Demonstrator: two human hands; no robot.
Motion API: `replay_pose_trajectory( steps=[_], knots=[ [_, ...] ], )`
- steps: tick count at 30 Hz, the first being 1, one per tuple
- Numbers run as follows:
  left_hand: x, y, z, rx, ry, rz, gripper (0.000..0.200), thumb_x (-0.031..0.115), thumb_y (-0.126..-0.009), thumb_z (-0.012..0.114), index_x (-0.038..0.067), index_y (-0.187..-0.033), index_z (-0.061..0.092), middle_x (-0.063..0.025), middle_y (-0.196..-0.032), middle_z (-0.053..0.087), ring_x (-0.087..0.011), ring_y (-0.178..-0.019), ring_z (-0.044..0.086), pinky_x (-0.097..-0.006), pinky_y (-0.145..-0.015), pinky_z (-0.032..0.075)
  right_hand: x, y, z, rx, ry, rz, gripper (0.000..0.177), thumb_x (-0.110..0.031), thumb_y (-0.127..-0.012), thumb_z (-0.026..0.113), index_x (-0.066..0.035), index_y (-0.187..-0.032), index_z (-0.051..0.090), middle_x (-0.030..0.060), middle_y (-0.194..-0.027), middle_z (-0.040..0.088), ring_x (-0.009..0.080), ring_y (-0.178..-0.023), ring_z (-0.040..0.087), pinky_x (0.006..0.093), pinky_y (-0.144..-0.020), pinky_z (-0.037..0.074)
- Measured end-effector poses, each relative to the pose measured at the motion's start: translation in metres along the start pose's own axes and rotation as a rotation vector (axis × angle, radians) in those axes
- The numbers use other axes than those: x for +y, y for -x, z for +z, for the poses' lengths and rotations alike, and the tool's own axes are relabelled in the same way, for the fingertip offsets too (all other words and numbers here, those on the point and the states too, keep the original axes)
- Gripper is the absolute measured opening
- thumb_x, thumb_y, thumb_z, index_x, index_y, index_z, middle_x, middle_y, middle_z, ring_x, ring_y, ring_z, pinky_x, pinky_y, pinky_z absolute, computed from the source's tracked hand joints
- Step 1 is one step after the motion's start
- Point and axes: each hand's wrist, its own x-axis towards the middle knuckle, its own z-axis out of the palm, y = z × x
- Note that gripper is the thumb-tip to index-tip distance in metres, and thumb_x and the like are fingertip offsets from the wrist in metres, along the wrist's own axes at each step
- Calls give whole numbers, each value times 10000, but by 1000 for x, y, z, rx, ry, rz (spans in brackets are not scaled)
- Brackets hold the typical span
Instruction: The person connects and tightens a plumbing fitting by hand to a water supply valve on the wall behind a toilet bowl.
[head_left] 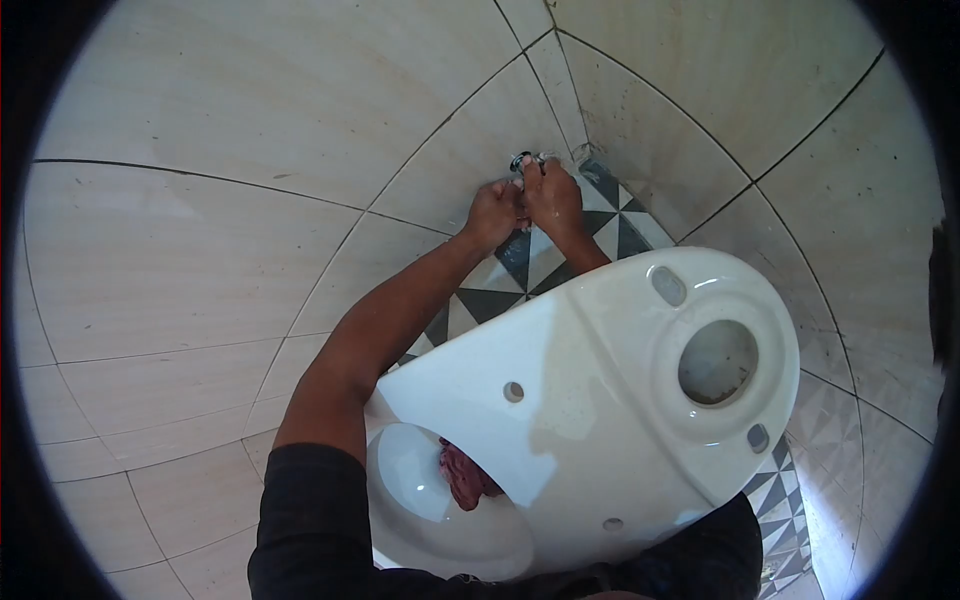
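A small chrome pipe fitting (520, 160) sticks out of the tiled wall, low down by the corner. My right hand (555, 200) is closed at it, thumb and fingers around its near side. Just left and below, my left hand (494, 214) is bent into a pinch; whatever lies between its fingers is hidden. Both hands almost touch each other. Between my body and the wall stands a white toilet (630, 370), with my right forearm reaching out from behind it. A dark red cloth (464, 475) lies in its bowl.
Cream wall tiles (250, 200) meet at a corner just beyond my hands. The floor has black and white triangle-patterned tiles (527, 270). The toilet's rear section has a large round opening (718, 362) and smaller holes.
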Motion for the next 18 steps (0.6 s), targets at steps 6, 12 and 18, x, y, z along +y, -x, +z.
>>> replay_pose_trajectory(
  steps=[6, 12, 18],
  knots=[
    [-10, -4, 1, 53, 42, 43, 327, 324, -1089, 436, 49, -1034, 603, -81, -936, 701, -157, -788, 676, -310, -740, 574, 25, -14, 18, 45, -48, -41, 510, -428, -1004, 530, 44, -841, 634, 211, -700, 665, 341, -625, 678, 458, -633, 514],
    [-13, -3, 5, 274, -222, 253, 375, 290, -1046, 491, -6, -873, 641, -158, -763, 686, -266, -675, 681, -408, -674, 535, 10, -14, 9, -153, -445, 349, 492, -455, -989, 554, 7, -870, 674, 162, -730, 677, 308, -603, 652, 444, -581, 505],
    [8, 11, 15, 431, -515, 297, 384, 323, -1026, 521, -13, -894, 653, -259, -816, 676, -439, -770, 673, -499, -707, 507, -2, -9, -6, -310, -1003, 665, 348, -391, -1025, 547, -128, -807, 607, -30, -603, 521, 88, -433, 406, 264, -381, 287]
  ],
)
